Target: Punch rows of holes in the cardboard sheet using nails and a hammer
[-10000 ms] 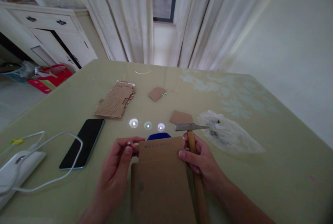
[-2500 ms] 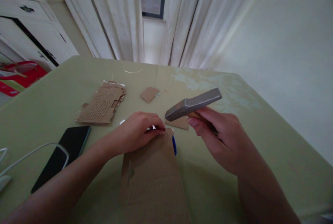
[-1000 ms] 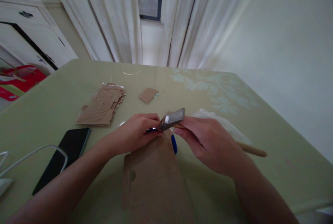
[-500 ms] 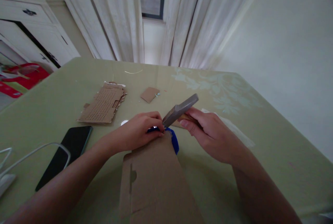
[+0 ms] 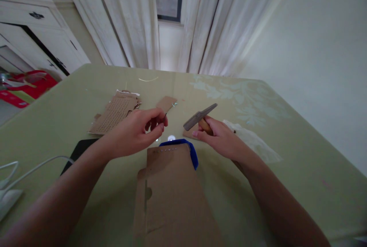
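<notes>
The left hand (image 5: pixel 137 132) hovers just left of the cardboard sheet's (image 5: pixel 172 197) far end, pinching a thin dark punch tool (image 5: pixel 164 117). The sheet lies on the counter (image 5: pixel 286 170) over a blue pad (image 5: pixel 192 153). Right of it, the right hand (image 5: pixel 220 140) grips a hammer (image 5: pixel 200 116).

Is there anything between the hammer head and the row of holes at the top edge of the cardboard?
Nothing visible. The hammer, held in the right hand, is raised beyond the cardboard. The left hand is lifted to the left, off the cardboard, pinching something thin and dark.
</notes>
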`<control>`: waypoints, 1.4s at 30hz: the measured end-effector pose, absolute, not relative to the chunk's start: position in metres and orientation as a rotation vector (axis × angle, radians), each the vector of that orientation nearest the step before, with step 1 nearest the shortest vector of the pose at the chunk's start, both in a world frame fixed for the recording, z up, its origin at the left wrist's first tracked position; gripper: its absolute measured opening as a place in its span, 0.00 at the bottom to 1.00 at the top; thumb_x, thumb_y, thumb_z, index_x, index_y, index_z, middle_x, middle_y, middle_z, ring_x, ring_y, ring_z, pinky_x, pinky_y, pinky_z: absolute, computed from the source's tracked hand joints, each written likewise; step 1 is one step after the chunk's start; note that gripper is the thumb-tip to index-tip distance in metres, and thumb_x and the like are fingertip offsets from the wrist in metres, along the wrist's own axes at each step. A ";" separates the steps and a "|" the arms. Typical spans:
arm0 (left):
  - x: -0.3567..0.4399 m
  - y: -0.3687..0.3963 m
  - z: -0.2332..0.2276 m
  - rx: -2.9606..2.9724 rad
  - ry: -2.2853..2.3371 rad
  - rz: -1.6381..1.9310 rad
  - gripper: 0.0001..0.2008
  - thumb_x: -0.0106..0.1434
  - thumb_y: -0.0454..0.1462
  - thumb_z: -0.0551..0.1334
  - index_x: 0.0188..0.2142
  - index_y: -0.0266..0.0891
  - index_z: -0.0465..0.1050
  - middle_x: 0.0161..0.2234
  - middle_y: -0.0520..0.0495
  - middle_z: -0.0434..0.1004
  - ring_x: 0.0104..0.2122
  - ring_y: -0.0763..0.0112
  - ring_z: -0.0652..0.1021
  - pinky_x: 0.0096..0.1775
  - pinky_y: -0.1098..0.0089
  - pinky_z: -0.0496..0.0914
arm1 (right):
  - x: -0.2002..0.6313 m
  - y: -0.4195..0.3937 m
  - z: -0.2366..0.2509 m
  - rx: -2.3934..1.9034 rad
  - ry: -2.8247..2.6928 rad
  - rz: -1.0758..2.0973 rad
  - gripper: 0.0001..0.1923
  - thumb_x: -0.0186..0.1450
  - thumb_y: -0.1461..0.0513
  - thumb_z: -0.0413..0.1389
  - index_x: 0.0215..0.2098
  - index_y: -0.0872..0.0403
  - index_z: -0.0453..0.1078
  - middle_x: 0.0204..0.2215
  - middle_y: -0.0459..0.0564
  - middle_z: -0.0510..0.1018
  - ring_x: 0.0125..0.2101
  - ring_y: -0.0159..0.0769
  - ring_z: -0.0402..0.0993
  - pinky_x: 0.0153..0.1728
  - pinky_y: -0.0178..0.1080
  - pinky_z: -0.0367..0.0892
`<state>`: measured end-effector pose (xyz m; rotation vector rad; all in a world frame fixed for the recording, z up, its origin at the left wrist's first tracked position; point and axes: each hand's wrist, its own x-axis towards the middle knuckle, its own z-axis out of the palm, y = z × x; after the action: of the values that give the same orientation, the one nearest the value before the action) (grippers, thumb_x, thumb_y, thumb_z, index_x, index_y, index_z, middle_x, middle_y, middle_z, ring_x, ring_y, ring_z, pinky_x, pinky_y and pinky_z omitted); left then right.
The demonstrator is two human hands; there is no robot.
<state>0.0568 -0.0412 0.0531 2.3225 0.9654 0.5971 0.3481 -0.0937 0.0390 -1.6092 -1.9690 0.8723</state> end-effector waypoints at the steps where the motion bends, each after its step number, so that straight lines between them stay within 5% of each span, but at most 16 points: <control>1: 0.053 -0.041 0.055 2.361 0.981 0.548 0.08 0.71 0.41 0.62 0.39 0.41 0.79 0.29 0.51 0.80 0.28 0.69 0.77 0.31 0.69 0.68 | 0.347 -0.092 0.036 -1.591 -1.971 0.915 0.14 0.72 0.52 0.61 0.47 0.53 0.72 0.38 0.47 0.79 0.36 0.39 0.73 0.37 0.39 0.62; 11: 0.026 -0.044 0.055 2.336 0.908 -0.024 0.09 0.73 0.41 0.63 0.36 0.46 0.81 0.33 0.52 0.85 0.34 0.65 0.81 0.34 0.69 0.66 | 0.344 -0.088 0.018 -1.508 -2.043 1.010 0.10 0.70 0.55 0.63 0.38 0.52 0.69 0.31 0.44 0.74 0.32 0.37 0.69 0.33 0.38 0.58; 22: 0.025 -0.033 0.053 2.281 0.793 -0.027 0.06 0.71 0.42 0.66 0.38 0.45 0.80 0.35 0.52 0.84 0.34 0.66 0.81 0.35 0.71 0.67 | 0.346 -0.084 0.011 -1.472 -1.980 1.013 0.11 0.69 0.55 0.63 0.37 0.52 0.69 0.30 0.42 0.70 0.31 0.35 0.64 0.32 0.38 0.57; 32: 0.035 -0.036 0.060 2.247 0.864 0.129 0.08 0.70 0.43 0.67 0.38 0.44 0.82 0.34 0.52 0.86 0.33 0.67 0.82 0.34 0.71 0.70 | 0.342 -0.087 0.020 -1.393 -1.774 1.205 0.12 0.73 0.53 0.59 0.42 0.53 0.76 0.36 0.47 0.77 0.36 0.38 0.70 0.38 0.39 0.64; 42: 0.046 -0.034 0.050 2.194 0.942 0.142 0.11 0.69 0.47 0.68 0.37 0.44 0.83 0.33 0.52 0.86 0.33 0.67 0.82 0.35 0.71 0.72 | 0.349 -0.084 0.016 -1.406 -1.723 1.276 0.19 0.60 0.53 0.72 0.36 0.52 0.68 0.31 0.42 0.69 0.32 0.35 0.65 0.33 0.38 0.59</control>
<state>0.0457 -0.0344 0.0498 2.1936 0.9416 0.1416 0.3495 -0.0835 0.0161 -1.4061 -1.7225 1.2757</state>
